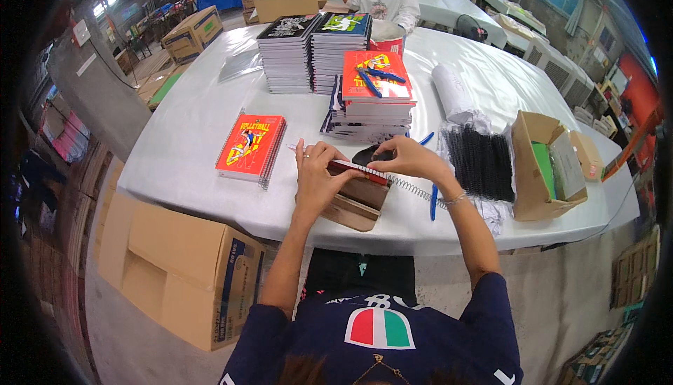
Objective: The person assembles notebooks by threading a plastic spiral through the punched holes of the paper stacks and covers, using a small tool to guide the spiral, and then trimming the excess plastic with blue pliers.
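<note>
Between my hands a red-edged notebook (359,170) is held with its punched spine edge facing up, above a brown angled stand (352,206). My left hand (319,178) is closed around the notebook's left part, thumb along the near side. With thumb and fingers pinched at the right end of the spine, my right hand (415,159) grips the wire spiral coil where it meets the pages. The loose length of the coil (415,190) trails right, passing under my right wrist. A dark round object (366,155) lies just behind the notebook, partly hidden by my fingers.
Bound red notebooks (251,145) lie at left. Behind my hands stand a red-topped stack (378,108) with blue-handled pliers (382,75) and tall dark-covered stacks (284,56). Black coils (480,164), a carton (550,199) and blue handles (433,203) are at right. Another person (384,0) stands across.
</note>
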Motion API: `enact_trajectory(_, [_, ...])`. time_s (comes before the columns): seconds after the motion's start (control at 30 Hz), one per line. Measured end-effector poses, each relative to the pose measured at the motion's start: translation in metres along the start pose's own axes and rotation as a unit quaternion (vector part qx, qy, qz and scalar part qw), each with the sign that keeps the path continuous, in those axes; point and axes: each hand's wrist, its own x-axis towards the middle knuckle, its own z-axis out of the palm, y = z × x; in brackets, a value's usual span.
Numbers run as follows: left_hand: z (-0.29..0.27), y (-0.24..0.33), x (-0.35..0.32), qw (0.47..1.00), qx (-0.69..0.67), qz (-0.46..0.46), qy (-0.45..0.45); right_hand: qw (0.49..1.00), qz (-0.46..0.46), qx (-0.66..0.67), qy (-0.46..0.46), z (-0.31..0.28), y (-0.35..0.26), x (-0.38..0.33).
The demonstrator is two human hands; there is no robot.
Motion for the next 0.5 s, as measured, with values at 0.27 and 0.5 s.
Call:
enact_trajectory(0.27, [0.003, 0.001, 0.001, 1.0, -0.009, -0.002, 0.006, 0.994, 0.015, 0.102, -0.043, -0.009, 0.003, -0.014])
enact_trajectory(0.5, [0.005, -0.002, 0.003, 1.0, 0.006, 0.002, 0.007, 0.997, -0.036, 0.05, -0.046, -0.02, -0.016, -0.011])
